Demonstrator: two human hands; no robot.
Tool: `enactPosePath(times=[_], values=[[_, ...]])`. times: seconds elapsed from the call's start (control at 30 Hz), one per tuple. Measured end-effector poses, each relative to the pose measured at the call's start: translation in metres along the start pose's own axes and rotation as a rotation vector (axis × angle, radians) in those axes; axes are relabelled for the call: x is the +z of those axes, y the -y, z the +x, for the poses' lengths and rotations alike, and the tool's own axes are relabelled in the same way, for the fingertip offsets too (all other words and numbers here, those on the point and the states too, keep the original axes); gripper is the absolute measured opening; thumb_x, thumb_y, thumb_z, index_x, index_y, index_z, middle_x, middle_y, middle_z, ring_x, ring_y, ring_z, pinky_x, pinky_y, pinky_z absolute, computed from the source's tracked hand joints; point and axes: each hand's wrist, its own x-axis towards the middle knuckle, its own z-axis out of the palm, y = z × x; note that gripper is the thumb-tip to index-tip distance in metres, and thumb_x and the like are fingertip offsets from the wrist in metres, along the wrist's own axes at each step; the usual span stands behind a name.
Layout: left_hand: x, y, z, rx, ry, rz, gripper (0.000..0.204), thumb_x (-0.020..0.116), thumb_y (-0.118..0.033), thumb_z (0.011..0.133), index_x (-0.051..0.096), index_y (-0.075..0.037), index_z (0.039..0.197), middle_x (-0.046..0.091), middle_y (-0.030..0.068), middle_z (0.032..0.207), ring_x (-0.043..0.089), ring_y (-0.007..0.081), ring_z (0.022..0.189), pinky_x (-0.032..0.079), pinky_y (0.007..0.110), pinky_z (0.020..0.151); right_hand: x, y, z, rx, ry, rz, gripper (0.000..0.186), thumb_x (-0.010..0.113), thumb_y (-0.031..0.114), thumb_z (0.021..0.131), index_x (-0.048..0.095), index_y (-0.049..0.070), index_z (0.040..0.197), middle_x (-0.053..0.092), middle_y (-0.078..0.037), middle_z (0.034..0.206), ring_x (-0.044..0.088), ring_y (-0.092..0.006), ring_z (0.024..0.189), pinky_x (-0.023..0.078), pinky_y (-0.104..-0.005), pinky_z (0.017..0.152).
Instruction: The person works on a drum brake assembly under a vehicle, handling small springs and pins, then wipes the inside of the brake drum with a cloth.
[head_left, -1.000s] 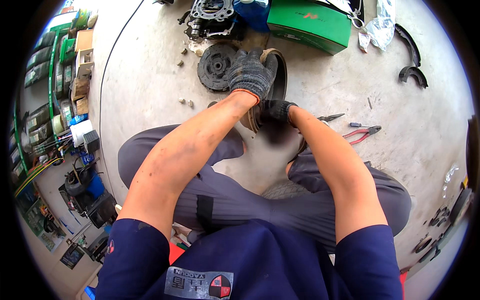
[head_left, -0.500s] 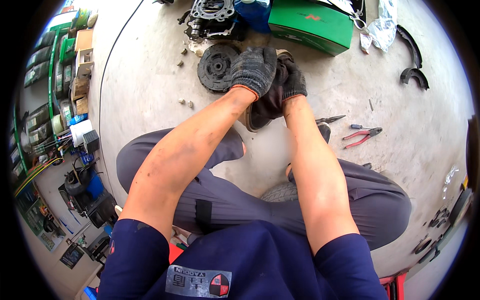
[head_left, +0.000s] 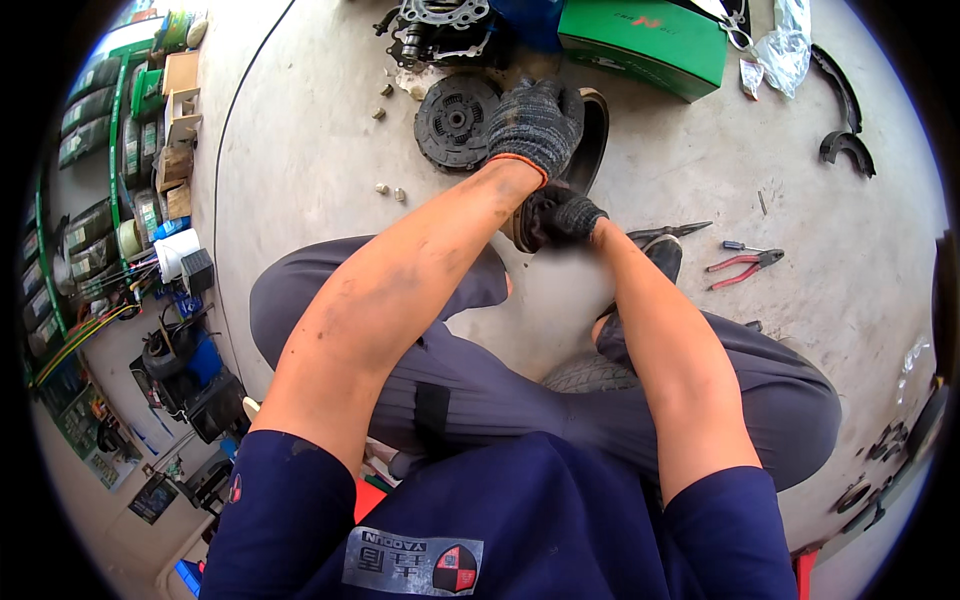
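A round, hollow dark part with a brownish rim, shaped like a drum or ring, stands tilted between my gloved hands. My left hand, in a dark grey knit glove, is closed over its upper left side; the fingertips are partly hidden. Lower down, my right hand, also gloved, is closed on a dark brown rag against the near part of the rim. The rag is mostly covered by the hand. Just left of my left hand, a clutch disc lies on the floor.
An engine part and a green box stand beyond my hands. Several small metal pieces lie left. Needle-nose pliers, red-handled pliers, a screwdriver and curved brake shoes lie right. A tire is before me.
My right hand has come down toward me with the brown rag, away from my left hand. More of the round part's rim now shows. The whole view has shifted slightly.
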Motion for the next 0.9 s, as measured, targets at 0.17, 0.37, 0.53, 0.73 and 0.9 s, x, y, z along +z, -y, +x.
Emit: enactPosePath(times=[0.17, 0.37, 0.53, 0.73, 0.9], values=[[0.003, 0.013, -0.001, -0.023, -0.009, -0.045, 0.037, 0.055, -0.041, 0.095, 0.068, -0.008, 0.106, 0.064, 0.0201, 0.112, 0.061, 0.0394, 0.104, 0.049, 0.05, 0.091, 0.0, 0.024, 0.001, -0.253, -0.387, -1.21, 0.024, 0.052, 0.022, 0.092, 0.068, 0.009, 0.104, 0.068, -0.018, 0.11, 0.066, -0.0309, 0.1, 0.051, -0.039, 0.087], [-0.007, -0.016, 0.001, -0.003, 0.046, -0.069, 0.039, 0.052, -0.043, 0.096, 0.068, -0.009, 0.106, 0.066, 0.0229, 0.107, 0.062, 0.0424, 0.101, 0.049, 0.051, 0.09, -0.007, -0.032, 0.05, -0.192, -0.853, -0.717, 0.032, 0.05, 0.028, 0.092, 0.067, 0.004, 0.104, 0.068, -0.015, 0.112, 0.06, -0.0244, 0.115, 0.05, -0.0328, 0.09], [-0.002, 0.001, 0.005, -0.037, 0.066, -0.044, 0.04, 0.054, -0.044, 0.093, 0.068, -0.009, 0.106, 0.065, 0.0212, 0.111, 0.063, 0.0407, 0.103, 0.05, 0.051, 0.09, -0.004, -0.014, 0.014, -0.179, -0.23, -0.358, 0.028, 0.068, 0.021, 0.086, 0.064, 0.008, 0.111, 0.067, -0.008, 0.102, 0.065, -0.0203, 0.08, 0.054, -0.0295, 0.064], [-0.008, 0.008, -0.008, -0.001, 0.014, -0.099, 0.037, 0.056, -0.041, 0.093, 0.068, -0.009, 0.108, 0.065, 0.0204, 0.111, 0.063, 0.0396, 0.103, 0.05, 0.049, 0.09, -0.054, 0.046, -0.051, -0.93, -0.282, -1.326, 0.074, 0.077, 0.042, 0.069, 0.053, 0.01, 0.132, 0.058, -0.014, 0.125, 0.057, -0.0329, 0.112, 0.05, -0.0432, 0.092], [-0.008, 0.001, -0.005, -0.007, 0.051, -0.075, 0.038, 0.054, -0.041, 0.095, 0.067, -0.009, 0.111, 0.064, 0.0211, 0.113, 0.061, 0.0404, 0.105, 0.049, 0.049, 0.091, -0.087, 0.05, -0.068, -0.952, -0.68, -1.463, 0.088, 0.078, 0.049, 0.067, 0.049, 0.011, 0.141, 0.054, -0.017, 0.137, 0.054, -0.0383, 0.12, 0.048, -0.045, 0.099]])
